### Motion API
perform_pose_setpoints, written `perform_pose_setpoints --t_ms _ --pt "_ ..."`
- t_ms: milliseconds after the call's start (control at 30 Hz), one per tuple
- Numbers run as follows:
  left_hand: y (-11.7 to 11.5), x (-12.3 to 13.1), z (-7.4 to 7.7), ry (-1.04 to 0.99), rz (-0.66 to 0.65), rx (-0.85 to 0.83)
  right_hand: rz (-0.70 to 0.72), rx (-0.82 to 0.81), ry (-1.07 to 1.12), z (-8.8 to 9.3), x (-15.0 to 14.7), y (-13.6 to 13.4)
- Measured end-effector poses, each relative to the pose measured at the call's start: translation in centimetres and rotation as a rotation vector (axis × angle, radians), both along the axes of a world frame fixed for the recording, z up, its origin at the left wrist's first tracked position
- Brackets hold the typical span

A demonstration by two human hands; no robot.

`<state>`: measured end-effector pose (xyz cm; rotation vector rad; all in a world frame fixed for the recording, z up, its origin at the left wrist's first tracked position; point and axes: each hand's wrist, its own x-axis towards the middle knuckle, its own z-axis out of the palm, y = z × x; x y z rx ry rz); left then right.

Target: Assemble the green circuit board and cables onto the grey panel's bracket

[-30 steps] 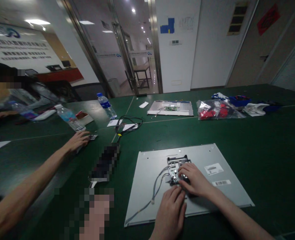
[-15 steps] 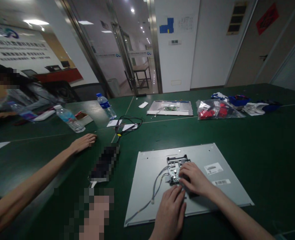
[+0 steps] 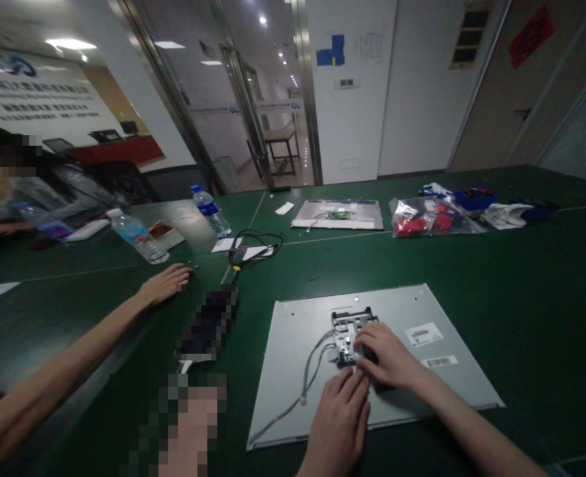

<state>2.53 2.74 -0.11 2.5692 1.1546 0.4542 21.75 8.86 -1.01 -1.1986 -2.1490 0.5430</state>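
A grey metal display panel (image 3: 387, 404) lies back side up in front of me. Near its middle a green-and-white circuit board (image 3: 347, 341) sits in a dark bracket, with grey cables (image 3: 305, 377) running from its left side down across the panel. My right hand (image 3: 389, 354) curls its fingers over the board's right part and hides that portion. Just below, my left hand (image 3: 340, 411) rests on the panel with its fingers stretched forward, its fingertips at the board's lower edge and close to my right fingers. Its thumb is hidden.
Another person's arm and hand (image 3: 166, 285) rest on the green table left of a pixelated dark device (image 3: 208, 324). Beyond are black cables (image 3: 257, 248), bottles (image 3: 210, 209), a second panel (image 3: 312, 215) and a plastic bag with red items (image 3: 422, 218).
My hands hold almost the same place, with only tiny finger shifts. The neighbouring person's fingers have moved slightly, and a small object shows by their fingertips.
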Motion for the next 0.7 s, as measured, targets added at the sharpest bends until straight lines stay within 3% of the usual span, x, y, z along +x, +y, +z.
perform_pose_setpoints --t_ms 700 --pt "0.09 0.02 -0.13 0.032 -0.013 0.019 -0.009 0.028 -0.007 -0.59 0.10 0.04"
